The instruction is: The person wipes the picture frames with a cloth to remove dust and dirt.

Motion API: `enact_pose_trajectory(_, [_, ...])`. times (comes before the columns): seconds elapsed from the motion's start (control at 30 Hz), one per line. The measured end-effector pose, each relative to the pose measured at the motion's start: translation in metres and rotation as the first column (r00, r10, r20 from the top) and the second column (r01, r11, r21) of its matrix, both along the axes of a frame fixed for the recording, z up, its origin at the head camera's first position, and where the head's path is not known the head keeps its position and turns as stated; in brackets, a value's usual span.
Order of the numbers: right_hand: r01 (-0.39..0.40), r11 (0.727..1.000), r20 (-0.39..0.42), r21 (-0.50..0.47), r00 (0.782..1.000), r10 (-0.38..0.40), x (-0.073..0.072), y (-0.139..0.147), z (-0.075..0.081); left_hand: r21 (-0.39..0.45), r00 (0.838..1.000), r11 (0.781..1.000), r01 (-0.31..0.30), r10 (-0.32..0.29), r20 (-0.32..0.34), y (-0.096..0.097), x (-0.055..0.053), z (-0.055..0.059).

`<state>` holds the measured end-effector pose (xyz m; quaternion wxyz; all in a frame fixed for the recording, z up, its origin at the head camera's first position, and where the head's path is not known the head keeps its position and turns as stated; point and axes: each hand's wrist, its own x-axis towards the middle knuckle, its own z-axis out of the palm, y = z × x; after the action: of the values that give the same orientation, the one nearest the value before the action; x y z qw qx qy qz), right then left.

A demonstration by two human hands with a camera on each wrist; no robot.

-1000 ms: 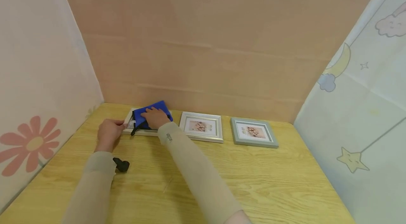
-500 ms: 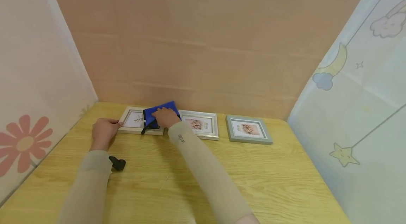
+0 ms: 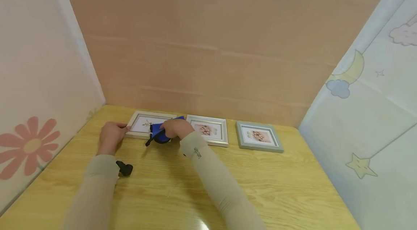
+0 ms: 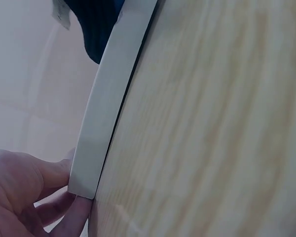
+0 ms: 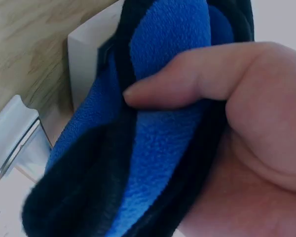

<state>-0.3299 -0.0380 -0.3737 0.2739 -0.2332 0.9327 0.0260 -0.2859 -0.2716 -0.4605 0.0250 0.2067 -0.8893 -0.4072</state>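
At the back left of the table lies a cream photo frame [image 3: 140, 124] with a plant print. My left hand [image 3: 110, 136] holds its left end. In the left wrist view the thumb and fingers pinch a corner of the frame's pale edge [image 4: 108, 106]. My right hand [image 3: 178, 128] grips a bunched blue cloth [image 3: 156, 129] with black trim, over the frame's right front part. The right wrist view shows the thumb pressed along the folded cloth [image 5: 170, 29]. The cloth and right hand hide the frame's right part.
A silver photo frame [image 3: 208, 130] lies just right of the cream one, with a grey-green frame [image 3: 259, 136] farther right. A small black object [image 3: 125, 168] is at the left sleeve's cuff. Walls stand behind and at both sides of the wooden table [image 3: 293, 186].
The right hand has moved the cloth rightward, then toward the front edge of the cream frame, and the cloth is now bunched. More of the print shows. The left hand stays on the frame.
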Motion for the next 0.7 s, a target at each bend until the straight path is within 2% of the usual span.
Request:
enact_pose_trajectory(0.13, [0.021, 0.998, -0.048, -0.067, 0.999, -0.024, -0.02, 0.004, -0.009, -0.007, 1.0, 1.0, 0.004, -0.004, -0.003, 0.002, -0.003, -0.001])
enact_pose_trajectory(0.27, [-0.022, 0.994, -0.197, -0.107, 0.98, 0.001, -0.037, 0.01, -0.024, 0.003, 1.0, 1.0, -0.004, 0.004, -0.01, 0.006, -0.004, -0.003])
enact_pose_trajectory(0.33, [-0.054, 0.993, -0.238, -0.109, 0.971, 0.026, -0.04, 0.014, -0.03, 0.002, 1.0, 1.0, -0.011, 0.011, -0.019, 0.009, -0.004, -0.003])
enact_pose_trajectory(0.37, [-0.063, 0.993, -0.242, -0.104, 0.97, 0.036, -0.039, 0.015, -0.032, 0.003, 1.0, 1.0, -0.016, 0.016, -0.022, 0.011, -0.003, -0.002])
enact_pose_trajectory(0.43, [-0.063, 0.992, -0.198, -0.111, 0.979, 0.04, -0.035, 0.017, -0.032, 0.0, 0.999, 1.0, -0.024, 0.024, -0.03, 0.013, -0.003, -0.002])
enact_pose_trajectory(0.57, [-0.024, 0.995, -0.078, -0.101, 0.997, 0.016, -0.015, 0.011, -0.024, -0.01, 0.999, 0.999, -0.031, 0.031, -0.034, 0.012, -0.005, -0.003])
enact_pose_trajectory(0.7, [-0.032, 0.997, -0.08, -0.065, 0.996, 0.026, 0.009, -0.007, -0.021, -0.023, 0.999, 0.999, -0.037, 0.037, -0.031, 0.008, -0.006, -0.004])
